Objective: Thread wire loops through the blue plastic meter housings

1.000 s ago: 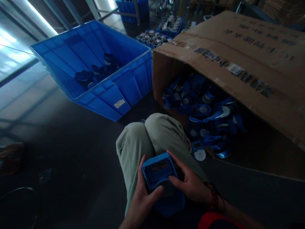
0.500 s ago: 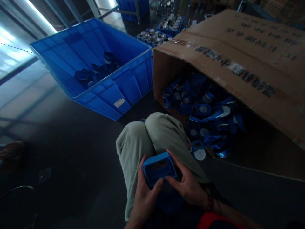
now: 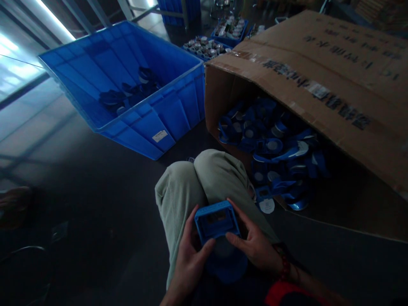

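Blue housing (image 3: 222, 246) btwn, L hand (image 3: 191, 257) part-curled gripping L side, R hand (image 3: 255, 245) ditto R side

Blue bin (image 3: 178, 114); brown carton (image 3: 318, 68), black lettering; pale green trousers (image 3: 219, 174); red bracelet (image 3: 285, 267).

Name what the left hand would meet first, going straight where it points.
Past the blue housing it holds, the left hand likely meets the pale green trousers; height above them is unclear.

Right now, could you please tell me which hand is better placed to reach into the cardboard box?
Probably the right hand: it is nearer the cardboard box than the left hand, though both hold the blue housing.
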`<action>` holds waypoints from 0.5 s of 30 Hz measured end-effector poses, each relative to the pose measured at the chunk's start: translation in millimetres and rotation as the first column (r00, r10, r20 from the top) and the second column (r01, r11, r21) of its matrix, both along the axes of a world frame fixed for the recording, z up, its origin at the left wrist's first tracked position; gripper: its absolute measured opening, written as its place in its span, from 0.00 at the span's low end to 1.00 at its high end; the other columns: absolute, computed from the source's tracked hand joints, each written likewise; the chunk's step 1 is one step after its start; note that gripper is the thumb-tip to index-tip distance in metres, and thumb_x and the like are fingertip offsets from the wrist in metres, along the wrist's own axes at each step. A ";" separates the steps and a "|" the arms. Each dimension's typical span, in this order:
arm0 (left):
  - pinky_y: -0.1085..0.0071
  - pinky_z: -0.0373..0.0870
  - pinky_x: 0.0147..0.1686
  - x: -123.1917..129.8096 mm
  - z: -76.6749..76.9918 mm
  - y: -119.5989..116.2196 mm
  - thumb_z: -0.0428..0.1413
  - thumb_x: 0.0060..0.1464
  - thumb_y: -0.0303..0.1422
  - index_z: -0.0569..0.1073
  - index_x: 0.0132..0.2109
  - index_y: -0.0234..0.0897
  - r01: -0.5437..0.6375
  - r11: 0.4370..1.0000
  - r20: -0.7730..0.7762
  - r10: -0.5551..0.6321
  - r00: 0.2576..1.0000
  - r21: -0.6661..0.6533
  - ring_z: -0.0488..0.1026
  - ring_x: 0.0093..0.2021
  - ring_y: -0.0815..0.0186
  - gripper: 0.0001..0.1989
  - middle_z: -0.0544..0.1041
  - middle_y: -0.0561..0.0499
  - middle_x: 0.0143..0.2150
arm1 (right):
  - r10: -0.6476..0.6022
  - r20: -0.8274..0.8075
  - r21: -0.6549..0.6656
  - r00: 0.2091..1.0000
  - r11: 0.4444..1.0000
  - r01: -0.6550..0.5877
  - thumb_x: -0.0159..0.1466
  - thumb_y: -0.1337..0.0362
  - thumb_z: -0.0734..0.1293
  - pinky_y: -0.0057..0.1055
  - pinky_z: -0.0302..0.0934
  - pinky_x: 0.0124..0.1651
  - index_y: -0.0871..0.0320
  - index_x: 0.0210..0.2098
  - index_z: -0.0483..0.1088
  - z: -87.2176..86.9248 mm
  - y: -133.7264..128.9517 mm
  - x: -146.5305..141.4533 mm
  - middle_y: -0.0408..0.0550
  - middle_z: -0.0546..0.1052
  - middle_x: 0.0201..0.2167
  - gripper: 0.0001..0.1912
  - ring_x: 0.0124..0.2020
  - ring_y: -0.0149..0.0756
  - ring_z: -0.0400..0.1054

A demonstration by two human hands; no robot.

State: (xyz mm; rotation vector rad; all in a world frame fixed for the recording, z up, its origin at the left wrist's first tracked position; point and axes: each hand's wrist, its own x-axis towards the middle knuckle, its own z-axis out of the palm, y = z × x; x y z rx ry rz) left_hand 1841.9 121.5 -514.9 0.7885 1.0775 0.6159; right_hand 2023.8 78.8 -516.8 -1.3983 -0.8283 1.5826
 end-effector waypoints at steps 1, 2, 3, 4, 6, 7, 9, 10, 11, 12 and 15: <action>0.56 0.64 0.59 0.4 -0.1 0.0 0.62 0.51 0.36 0.50 0.67 0.46 -0.020 1.000 0.007 0.020 1.000 -0.005 0.64 0.61 0.51 0.41 0.64 0.43 0.64 | 0.000 -0.028 -0.008 1.000 1.000 0.000 0.62 0.55 0.68 0.48 0.49 0.67 0.45 0.66 0.47 0.0 0.3 0.5 0.46 0.55 0.67 0.38 0.67 0.44 0.51; 0.56 0.65 0.59 1.1 0.2 0.2 0.62 0.50 0.36 0.51 0.66 0.45 -0.035 0.999 0.014 0.035 0.999 -0.009 0.65 0.61 0.51 0.41 0.65 0.42 0.63 | -0.002 -0.044 -0.012 0.999 1.000 0.001 0.62 0.55 0.68 0.47 0.51 0.66 0.46 0.66 0.48 0.6 0.7 1.0 0.47 0.56 0.67 0.38 0.66 0.44 0.53; 0.56 0.65 0.59 1.6 0.8 0.4 0.63 0.50 0.36 0.51 0.66 0.45 -0.040 0.999 0.022 0.040 0.999 -0.015 0.66 0.60 0.51 0.41 0.66 0.42 0.63 | -0.007 -0.049 -0.014 0.999 1.000 0.007 0.62 0.55 0.68 0.47 0.52 0.66 0.47 0.66 0.48 1.5 1.2 1.3 0.48 0.57 0.67 0.38 0.66 0.44 0.53; 0.56 0.65 0.59 1.7 1.5 0.8 0.63 0.50 0.35 0.51 0.66 0.45 -0.036 0.999 0.034 0.037 0.999 -0.027 0.66 0.60 0.51 0.41 0.66 0.42 0.63 | -0.013 -0.044 -0.012 0.999 1.000 0.013 0.62 0.55 0.68 0.47 0.53 0.66 0.48 0.66 0.49 2.4 1.9 1.7 0.49 0.58 0.66 0.38 0.66 0.44 0.54; 0.57 0.66 0.58 0.0 2.7 1.6 0.62 0.51 0.35 0.49 0.67 0.46 -0.014 0.998 0.080 0.019 0.997 -0.068 0.65 0.61 0.51 0.41 0.65 0.41 0.64 | -0.035 -0.032 -0.005 0.999 0.999 0.035 0.61 0.55 0.69 0.46 0.52 0.67 0.49 0.66 0.50 3.1 3.2 2.7 0.49 0.58 0.66 0.38 0.66 0.44 0.53; 0.57 0.67 0.58 -1.7 3.0 1.8 0.62 0.52 0.35 0.47 0.67 0.46 0.008 0.995 0.115 0.004 0.993 -0.104 0.65 0.61 0.51 0.42 0.65 0.41 0.64 | -0.044 -0.050 -0.008 0.998 0.999 0.044 0.61 0.56 0.69 0.45 0.52 0.67 0.49 0.66 0.50 2.7 3.7 3.4 0.49 0.58 0.66 0.38 0.66 0.44 0.54; 0.55 0.69 0.55 -5.7 2.6 1.0 0.61 0.54 0.36 0.44 0.68 0.46 0.040 0.981 0.172 -0.007 0.985 -0.188 0.68 0.59 0.50 0.43 0.67 0.39 0.62 | -0.046 -0.134 -0.024 0.990 0.999 0.043 0.60 0.57 0.70 0.45 0.54 0.65 0.48 0.66 0.50 0.6 3.7 5.3 0.49 0.61 0.65 0.39 0.64 0.43 0.57; 0.55 0.70 0.54 -7.5 2.0 0.1 0.61 0.54 0.36 0.45 0.68 0.45 0.035 0.974 0.177 0.005 0.984 -0.223 0.69 0.57 0.49 0.43 0.68 0.38 0.61 | -0.035 -0.182 -0.028 0.983 0.999 0.030 0.60 0.57 0.70 0.45 0.57 0.64 0.47 0.65 0.50 -0.8 3.2 6.2 0.49 0.62 0.64 0.39 0.63 0.43 0.59; 0.55 0.71 0.53 -8.8 1.3 -1.0 0.61 0.53 0.36 0.46 0.68 0.43 0.020 0.970 0.164 0.021 0.986 -0.243 0.70 0.56 0.48 0.42 0.70 0.37 0.60 | -0.023 -0.220 -0.027 0.975 0.999 0.017 0.60 0.58 0.71 0.45 0.59 0.62 0.46 0.65 0.50 -2.1 2.4 7.0 0.48 0.64 0.63 0.39 0.62 0.43 0.61; 0.55 0.71 0.53 -9.5 0.5 -2.1 0.62 0.52 0.36 0.48 0.67 0.41 -0.004 0.969 0.141 0.040 0.989 -0.247 0.71 0.56 0.48 0.42 0.71 0.37 0.58 | -0.015 -0.236 -0.020 0.972 1.000 0.010 0.60 0.59 0.71 0.44 0.60 0.62 0.45 0.65 0.50 -3.1 1.6 7.5 0.48 0.64 0.63 0.39 0.61 0.42 0.62; 0.57 0.72 0.52 -9.5 -2.2 -4.2 0.64 0.50 0.36 0.53 0.66 0.38 -0.054 0.974 0.093 0.076 0.993 -0.222 0.70 0.57 0.48 0.41 0.72 0.37 0.58 | -0.032 -0.203 -0.001 0.979 0.999 0.032 0.61 0.60 0.70 0.42 0.59 0.62 0.44 0.65 0.51 -3.9 -0.7 7.2 0.46 0.64 0.63 0.37 0.61 0.41 0.62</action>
